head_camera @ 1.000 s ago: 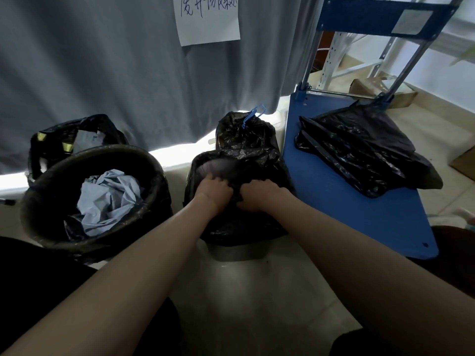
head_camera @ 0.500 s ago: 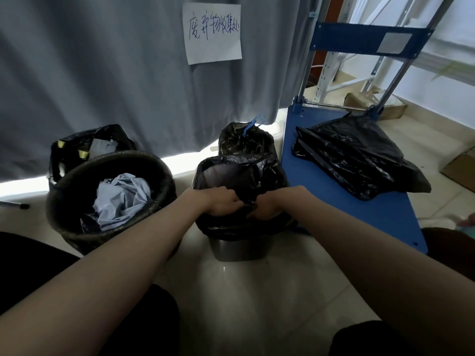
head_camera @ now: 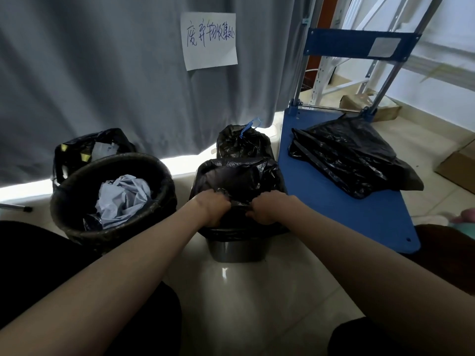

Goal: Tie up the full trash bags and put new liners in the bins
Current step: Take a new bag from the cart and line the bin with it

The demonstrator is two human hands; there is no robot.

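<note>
Gripping the near edge of the black liner [head_camera: 239,176] draped over the small grey bin [head_camera: 237,251], the left hand [head_camera: 214,208] and right hand [head_camera: 267,208] are both curled tight on the plastic, close together; a second ago they reached deeper toward the bin's mouth and have since drawn back to the near rim, so I judge the liner is being seated. Beyond it stand a tied bag [head_camera: 243,143], a round bin [head_camera: 113,194] left and spare liners [head_camera: 344,155] on a blue cart [head_camera: 341,217]. A handwritten Chinese note [head_camera: 209,39] hangs on the curtain [head_camera: 102,73]; I cannot read it confidently.
</note>
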